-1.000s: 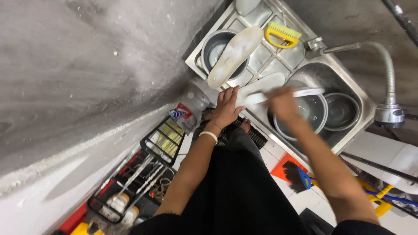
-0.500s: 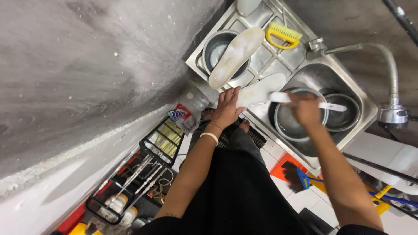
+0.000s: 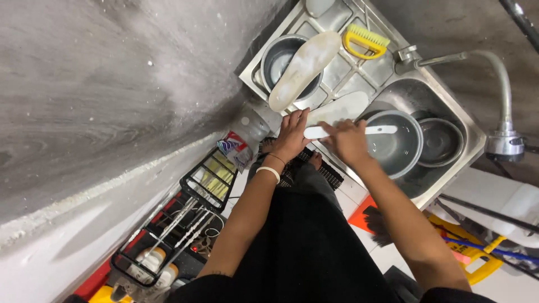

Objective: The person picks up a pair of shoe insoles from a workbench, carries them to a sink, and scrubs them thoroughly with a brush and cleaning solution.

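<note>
White spoon [image 3: 349, 131] gripped in my right hand [image 3: 349, 141] over sink [image 3: 449, 95] front edge; left hand [image 3: 292, 134] flat, fingers spread, beside shoe sole [image 3: 337, 108].

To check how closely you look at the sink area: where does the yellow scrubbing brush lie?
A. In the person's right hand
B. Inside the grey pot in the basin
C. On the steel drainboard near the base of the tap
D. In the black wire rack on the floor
C: the yellow scrubbing brush lies on the ribbed steel drainboard close to the tap, away from both hands; the right hand holds a white utensil instead.
</note>
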